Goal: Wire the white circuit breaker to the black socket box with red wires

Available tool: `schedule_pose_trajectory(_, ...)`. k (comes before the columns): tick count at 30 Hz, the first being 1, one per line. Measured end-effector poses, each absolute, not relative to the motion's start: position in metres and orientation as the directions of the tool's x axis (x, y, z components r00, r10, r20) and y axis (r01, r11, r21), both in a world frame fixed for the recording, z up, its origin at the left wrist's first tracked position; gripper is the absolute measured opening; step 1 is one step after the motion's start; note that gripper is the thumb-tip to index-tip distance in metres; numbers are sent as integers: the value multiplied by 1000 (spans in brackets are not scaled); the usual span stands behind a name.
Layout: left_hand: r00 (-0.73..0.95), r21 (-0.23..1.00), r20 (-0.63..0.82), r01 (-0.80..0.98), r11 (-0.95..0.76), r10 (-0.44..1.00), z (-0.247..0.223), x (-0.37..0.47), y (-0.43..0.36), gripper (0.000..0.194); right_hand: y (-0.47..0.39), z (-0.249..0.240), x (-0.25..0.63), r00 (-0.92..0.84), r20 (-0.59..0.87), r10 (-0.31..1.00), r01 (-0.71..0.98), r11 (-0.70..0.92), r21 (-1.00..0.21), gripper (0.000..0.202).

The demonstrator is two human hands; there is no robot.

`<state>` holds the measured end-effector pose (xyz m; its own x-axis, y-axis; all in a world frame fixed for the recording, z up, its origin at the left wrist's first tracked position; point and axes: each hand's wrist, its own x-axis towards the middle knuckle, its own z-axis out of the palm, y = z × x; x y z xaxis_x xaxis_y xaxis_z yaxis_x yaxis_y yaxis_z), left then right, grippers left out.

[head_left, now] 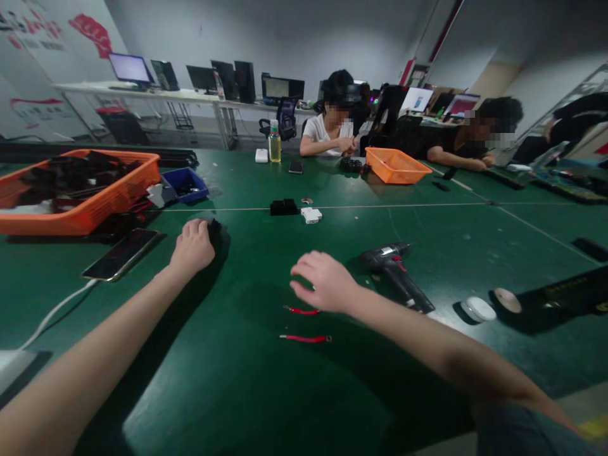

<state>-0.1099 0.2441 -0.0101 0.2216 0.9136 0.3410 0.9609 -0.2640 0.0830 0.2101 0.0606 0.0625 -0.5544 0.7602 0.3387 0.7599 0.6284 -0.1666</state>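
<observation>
Partly, the left hand (194, 246) hides a small dark object (213, 225).

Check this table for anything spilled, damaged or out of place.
Nothing looks clearly spilled or damaged. One oddity: at far right, the black cylinder lies on its side near a round white piece, perhaps its cap, though I can't tell.
</observation>
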Motion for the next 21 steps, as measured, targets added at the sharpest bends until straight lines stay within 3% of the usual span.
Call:
schedule_pose_trajectory(4, 213, 80, 322, 965, -251, 922, -10, -110, 245, 63, 152, 63, 216, -422, 359, 833, 855, 497, -149, 26)
schedule_pose_trajectory(8, 221, 46, 319, 968, -248, 922, -8, -109, 245, 67, 230, 48, 219, -293, 287, 912, 945, 322, -58, 44)
schedule_pose_trajectory(17, 221, 34, 405, 966, -256, 887, -15, -108, 247, 61, 333, 25, 217, -226, 142, 964, 967, 239, -82, 74)
schedule_pose_trajectory(21, 228, 40, 391, 964, -264, 892, -19, -110, 251, 57, 350, 24, 215, -188, 79, 979, 976, 196, -97, 68)
